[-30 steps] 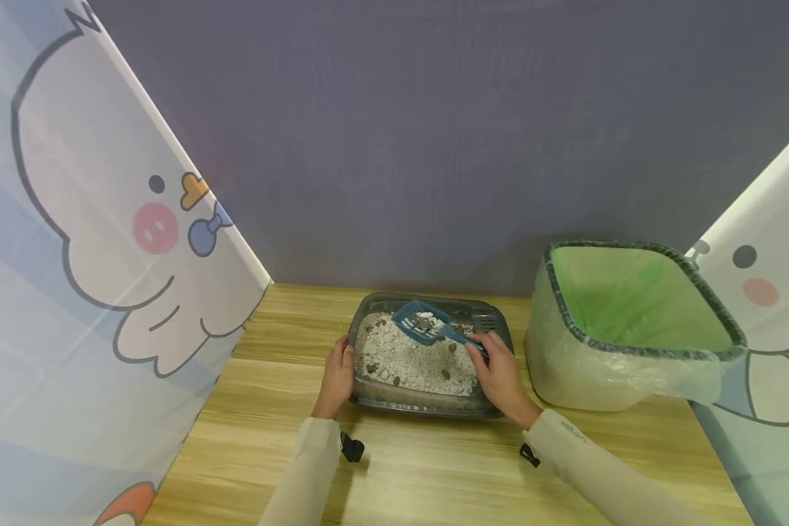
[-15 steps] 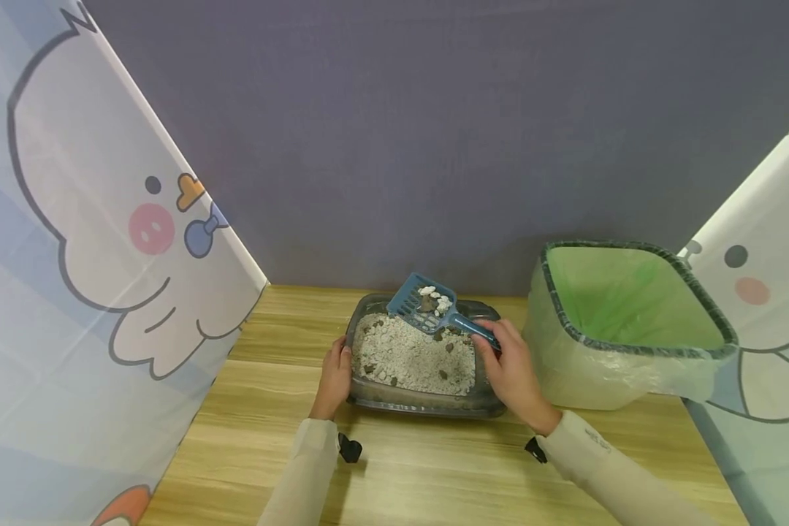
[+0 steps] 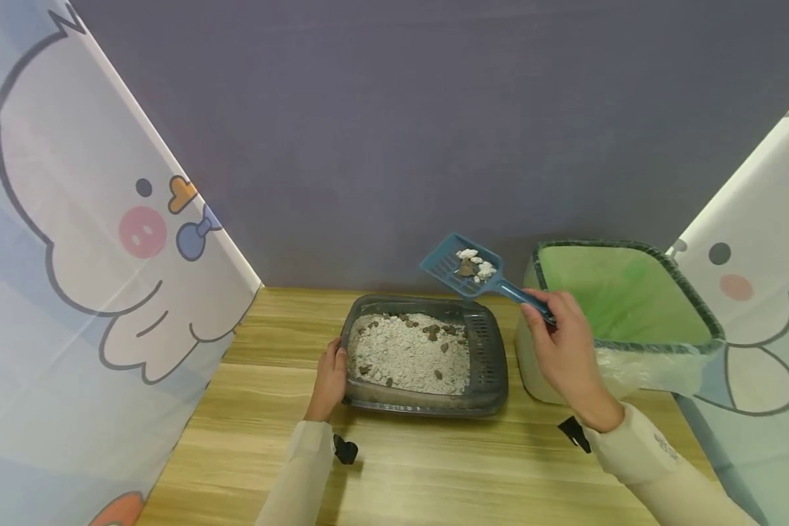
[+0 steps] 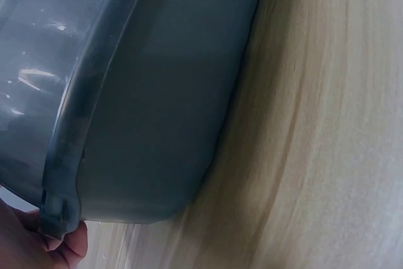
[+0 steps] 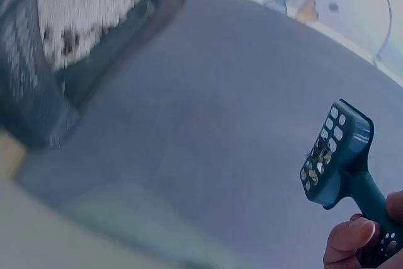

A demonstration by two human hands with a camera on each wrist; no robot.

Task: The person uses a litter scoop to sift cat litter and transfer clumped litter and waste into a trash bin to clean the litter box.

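Note:
My right hand (image 3: 568, 351) grips the handle of a blue slotted litter scoop (image 3: 509, 291), raised above the table between the litter box and the bin. White and brown clumps (image 3: 468, 267) lie in its blade. In the right wrist view, fingers curl round the handle of the scoop (image 5: 359, 184), and bits show through its holes. My left hand (image 3: 329, 380) holds the left rim of the dark grey litter box (image 3: 427, 408). Pale litter (image 3: 408, 358) with several brown lumps lies inside. In the left wrist view, thumb and finger (image 4: 74, 244) pinch the box's rim (image 4: 75, 111).
To the right of the box stands a bin (image 3: 621, 372) lined with a greenish clear bag, its top uncovered. Both stand on a wood-grain table (image 3: 434, 467). A grey backdrop (image 3: 394, 146) rises behind, with cartoon-printed sheets (image 3: 79, 241) on either side.
My right hand has lifted the loaded scoop out of the litter box and moved it rightwards, towards the bin. The left hand stays on the box's left rim.

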